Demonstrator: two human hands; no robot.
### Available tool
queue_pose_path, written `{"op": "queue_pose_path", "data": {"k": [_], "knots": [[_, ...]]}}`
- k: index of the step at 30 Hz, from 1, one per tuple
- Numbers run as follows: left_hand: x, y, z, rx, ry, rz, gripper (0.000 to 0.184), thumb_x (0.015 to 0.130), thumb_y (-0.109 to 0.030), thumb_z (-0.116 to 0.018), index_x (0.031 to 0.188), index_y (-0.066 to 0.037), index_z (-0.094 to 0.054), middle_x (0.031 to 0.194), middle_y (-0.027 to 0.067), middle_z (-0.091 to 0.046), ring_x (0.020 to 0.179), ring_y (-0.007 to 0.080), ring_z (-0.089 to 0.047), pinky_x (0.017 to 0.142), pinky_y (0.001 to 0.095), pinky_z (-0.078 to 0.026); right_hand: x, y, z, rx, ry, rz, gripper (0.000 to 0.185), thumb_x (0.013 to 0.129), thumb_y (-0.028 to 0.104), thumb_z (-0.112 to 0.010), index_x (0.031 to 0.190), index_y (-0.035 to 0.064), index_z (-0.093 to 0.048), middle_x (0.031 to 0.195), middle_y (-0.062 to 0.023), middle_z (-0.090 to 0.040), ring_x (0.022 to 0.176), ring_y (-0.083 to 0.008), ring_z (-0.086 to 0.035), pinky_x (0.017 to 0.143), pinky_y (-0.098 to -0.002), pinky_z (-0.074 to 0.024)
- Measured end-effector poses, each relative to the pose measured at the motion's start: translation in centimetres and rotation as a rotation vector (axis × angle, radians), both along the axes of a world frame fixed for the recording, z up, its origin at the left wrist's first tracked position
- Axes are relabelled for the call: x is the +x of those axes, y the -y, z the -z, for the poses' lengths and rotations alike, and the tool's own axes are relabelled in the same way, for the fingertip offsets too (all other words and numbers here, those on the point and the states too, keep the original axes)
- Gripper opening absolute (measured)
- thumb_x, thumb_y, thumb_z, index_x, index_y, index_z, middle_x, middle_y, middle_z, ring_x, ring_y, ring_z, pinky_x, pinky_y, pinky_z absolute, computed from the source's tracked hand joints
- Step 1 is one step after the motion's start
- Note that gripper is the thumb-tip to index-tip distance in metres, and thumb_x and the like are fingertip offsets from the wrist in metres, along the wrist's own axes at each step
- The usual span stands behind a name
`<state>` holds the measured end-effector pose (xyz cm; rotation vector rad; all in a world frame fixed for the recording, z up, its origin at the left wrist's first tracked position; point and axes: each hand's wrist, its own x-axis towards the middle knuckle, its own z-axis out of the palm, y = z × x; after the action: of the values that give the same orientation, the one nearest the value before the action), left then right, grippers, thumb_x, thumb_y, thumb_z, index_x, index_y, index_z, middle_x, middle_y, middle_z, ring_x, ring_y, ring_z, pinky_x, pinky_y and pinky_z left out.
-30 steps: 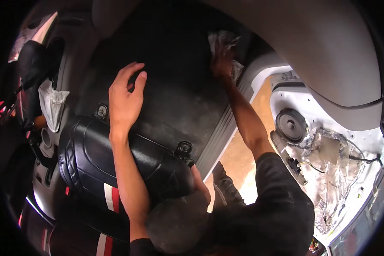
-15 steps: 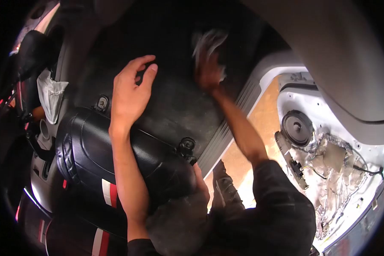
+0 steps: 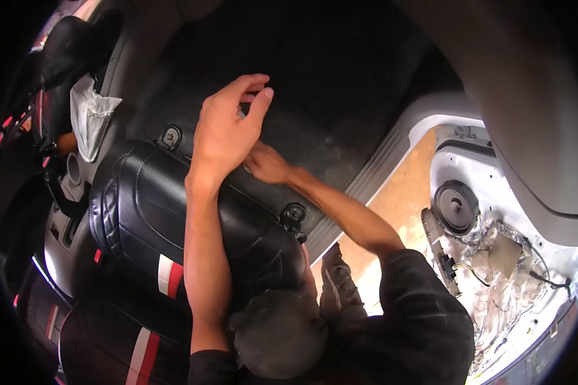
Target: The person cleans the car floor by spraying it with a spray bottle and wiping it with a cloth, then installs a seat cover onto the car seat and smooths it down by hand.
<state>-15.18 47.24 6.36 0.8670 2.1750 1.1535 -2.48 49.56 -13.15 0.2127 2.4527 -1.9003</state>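
Observation:
My left hand (image 3: 228,128) hovers above the dark floor beyond the black seat, fingers bent, the thumb apart from them, nothing held that I can see. Behind its wrist reaches my right hand (image 3: 268,164), low at the floor by the seat's far edge. Its fingers are mostly hidden. A small pale bit of cloth (image 3: 246,169) shows at them; the rest of that thin whitish cloth is covered by my left hand. The black leather seat (image 3: 151,186) has a red and white stripe and metal-and-plastic brackets (image 3: 293,217) along its edge.
To the right, an open car door (image 3: 443,170) without its panel shows a round speaker (image 3: 456,206) and loose wiring. A grey ribbed sill (image 3: 372,170) borders the floor (image 3: 315,96). At left hangs a whitish bag (image 3: 91,115). A dark rounded shape (image 3: 279,333) is below.
My right hand has come back from the far floor, with the cloth, to behind my left wrist. The view has shifted slightly, and my left hand appears a little farther right.

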Motion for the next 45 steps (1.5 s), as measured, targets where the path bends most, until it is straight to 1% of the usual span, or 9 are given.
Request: {"op": "queue_pose_path", "data": {"k": [5, 8, 11, 16, 26, 31, 36, 38, 45], "knots": [[0.4, -0.1, -0.3, -0.050, -0.005, 0.005, 0.029, 0.098, -0.020, -0.064, 0.122, -0.004, -0.068, 0.107, 0.0131, -0.075, 0.095, 0.0219, -0.072, 0.085, 0.0333, -0.054, 17.1, -2.6, -1.3, 0.069, 0.073, 0.038, 0.030, 0.097, 0.010, -0.054, 0.124, 0.0017, -0.065, 0.140, -0.0196, -0.058, 0.138, -0.0378, -0.047, 0.111, -0.0437, -0.0441], [0.2, -0.1, -0.3, -0.034, -0.007, -0.004, 0.029, 0.098, -0.021, -0.064, 0.122, -0.004, -0.069, 0.105, 0.0131, -0.075, 0.093, 0.0219, -0.072, 0.083, 0.0328, -0.055, 28.4, -4.9, -0.1, 0.342, 0.343, 0.280, 0.009, 0.089, 0.005, -0.058, 0.086, 0.0009, -0.065, 0.096, -0.0184, -0.068, 0.088, -0.0324, -0.066, 0.073, -0.0423, -0.0512], [0.0, 0.0, -0.3, 0.020, -0.029, -0.001, 0.030, 0.098, -0.022, -0.064, 0.121, -0.004, -0.069, 0.104, 0.0133, -0.075, 0.092, 0.0216, -0.072, 0.082, 0.0320, -0.054, 23.2, -6.2, -3.5, 0.319, 0.404, 0.564, 0.013, 0.088, 0.009, -0.057, 0.078, 0.0013, -0.062, 0.081, -0.0170, -0.064, 0.074, -0.0339, -0.063, 0.061, -0.0432, -0.0463], [0.2, 0.2, 0.0, -0.052, -0.027, 0.019, 0.031, 0.098, -0.023, -0.064, 0.122, -0.003, -0.069, 0.103, 0.0133, -0.075, 0.090, 0.0182, -0.070, 0.082, 0.0308, -0.054, 4.6, -1.7, -5.0, 0.221, -0.162, -0.035, 0.051, 0.084, 0.015, -0.066, 0.133, 0.0322, -0.066, 0.141, -0.0156, -0.051, 0.123, -0.0350, -0.051, 0.103, -0.0457, -0.0445], [0.5, -0.1, -0.2, -0.088, 0.020, 0.046, 0.031, 0.099, -0.021, -0.064, 0.123, -0.004, -0.068, 0.103, 0.0116, -0.074, 0.090, 0.0175, -0.070, 0.083, 0.0306, -0.054, 13.2, -0.4, -3.7, 0.453, -0.083, -0.465, 0.041, 0.075, 0.020, -0.070, 0.116, 0.0219, -0.074, 0.135, -0.0001, -0.052, 0.122, -0.0329, -0.048, 0.098, -0.0409, -0.0480], [0.4, 0.2, 0.2, -0.054, -0.023, 0.057, 0.030, 0.098, -0.019, -0.065, 0.123, -0.003, -0.068, 0.100, 0.0115, -0.075, 0.088, 0.0176, -0.070, 0.082, 0.0307, -0.054, 15.0, -3.3, -4.7, 0.118, 0.211, -0.220, 0.049, 0.075, 0.006, -0.065, 0.123, 0.0157, -0.072, 0.143, -0.0050, -0.055, 0.129, -0.0306, -0.050, 0.097, -0.0391, -0.0523], [0.1, 0.4, 0.5, 0.007, -0.015, 0.002, 0.031, 0.096, -0.020, -0.066, 0.121, -0.003, -0.069, 0.099, 0.0136, -0.075, 0.086, 0.0221, -0.071, 0.078, 0.0327, -0.055, 10.5, -1.8, -4.4, 0.072, -0.031, 0.166, 0.073, 0.075, -0.006, -0.052, 0.145, 0.0175, -0.055, 0.156, -0.0142, -0.044, 0.138, -0.0393, -0.042, 0.116, -0.0456, -0.0360], [0.3, 0.4, 0.4, -0.055, -0.095, 0.060, 0.033, 0.094, -0.022, -0.066, 0.121, -0.003, -0.069, 0.101, 0.0162, -0.074, 0.087, 0.0269, -0.073, 0.078, 0.0343, -0.056, 10.6, 1.2, -4.3, 0.217, 0.046, -0.102, 0.075, 0.073, -0.008, -0.053, 0.145, 0.0126, -0.055, 0.154, -0.0156, -0.045, 0.137, -0.0423, -0.040, 0.115, -0.0463, -0.0351], [0.7, 0.6, -0.4, -0.040, -0.049, 0.084, 0.036, 0.093, -0.026, -0.066, 0.120, -0.003, -0.068, 0.107, 0.0180, -0.073, 0.092, 0.0307, -0.072, 0.081, 0.0379, -0.056, -3.5, 1.5, -1.5, -0.449, -0.164, 0.341, 0.043, 0.080, 0.006, -0.065, 0.122, 0.0122, -0.065, 0.130, -0.0089, -0.058, 0.114, -0.0325, -0.054, 0.098, -0.0473, -0.0453]]}}
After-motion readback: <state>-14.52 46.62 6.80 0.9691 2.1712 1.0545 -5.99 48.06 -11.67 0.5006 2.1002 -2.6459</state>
